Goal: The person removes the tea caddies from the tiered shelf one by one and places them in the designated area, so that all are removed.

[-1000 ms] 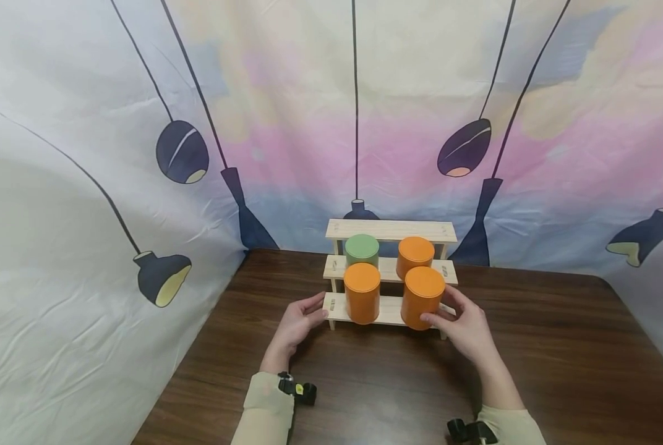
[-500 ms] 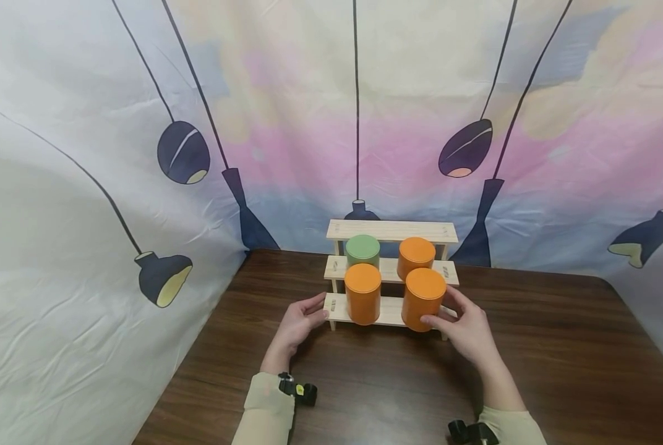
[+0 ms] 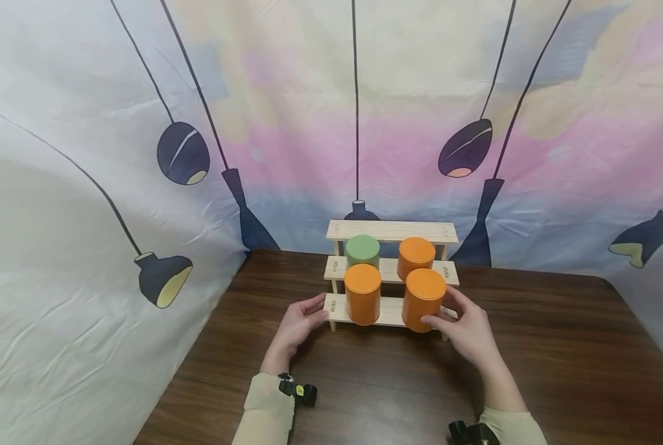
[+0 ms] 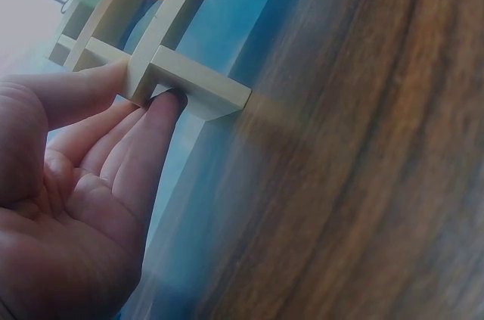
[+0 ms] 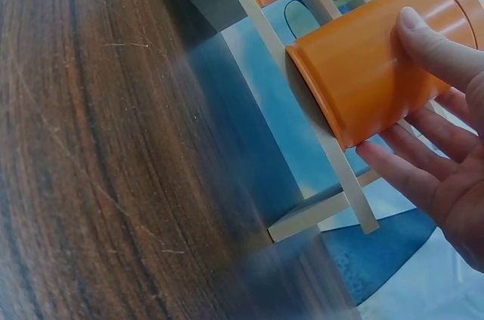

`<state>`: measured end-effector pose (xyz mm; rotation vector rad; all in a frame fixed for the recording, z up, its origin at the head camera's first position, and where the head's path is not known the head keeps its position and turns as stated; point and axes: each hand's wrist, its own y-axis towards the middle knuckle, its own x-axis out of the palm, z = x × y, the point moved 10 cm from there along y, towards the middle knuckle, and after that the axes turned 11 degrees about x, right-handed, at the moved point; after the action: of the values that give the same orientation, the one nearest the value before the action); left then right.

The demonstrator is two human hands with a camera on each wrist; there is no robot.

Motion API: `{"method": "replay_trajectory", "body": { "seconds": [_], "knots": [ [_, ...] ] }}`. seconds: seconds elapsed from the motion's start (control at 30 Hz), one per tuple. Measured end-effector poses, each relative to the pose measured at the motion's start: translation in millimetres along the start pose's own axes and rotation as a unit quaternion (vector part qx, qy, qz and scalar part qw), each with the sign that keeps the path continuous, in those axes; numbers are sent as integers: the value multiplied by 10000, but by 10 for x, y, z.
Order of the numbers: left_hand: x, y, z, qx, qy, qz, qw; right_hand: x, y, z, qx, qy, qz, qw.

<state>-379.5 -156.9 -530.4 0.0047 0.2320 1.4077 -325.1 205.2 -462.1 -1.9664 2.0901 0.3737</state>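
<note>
Holding the front-right orange cylindrical can in its fingers on the lowest step of the pale wooden rack, the right hand could topple it by releasing early, since its base seems to overhang. The left hand pinches the rack's left end.

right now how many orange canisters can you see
3: an orange canister on the middle shelf, right; another on the bottom shelf, left; a third at its right, gripped by the right hand.
</note>
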Motion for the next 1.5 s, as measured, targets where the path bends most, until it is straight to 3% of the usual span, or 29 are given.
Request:
{"method": "replay_trajectory", "body": {
  "seconds": [0.37, 0.53, 0.9, 1.2, 1.5],
  "knots": [
    [-58, -28, -10, 27, -1, 32, 10000, 21, -27, -46, -49, -62, 62, 9999],
    [-15, -42, -20, 90, -110, -28, 9999, -30, -81, -54, -107, -1, 109, 9999],
    [151, -30, -48, 169, -284, -189, 9993, -285, -231, -89, -215, 30, 320, 9993],
    [108, -7, -48, 78, -267, -158, 9995, -486, -257, 5, 81, -90, 270, 9996],
    [29, -9, 4, 103, -191, -82, 9997, -933, -312, 77, 362, -774, 954, 9918]
  ]
}}
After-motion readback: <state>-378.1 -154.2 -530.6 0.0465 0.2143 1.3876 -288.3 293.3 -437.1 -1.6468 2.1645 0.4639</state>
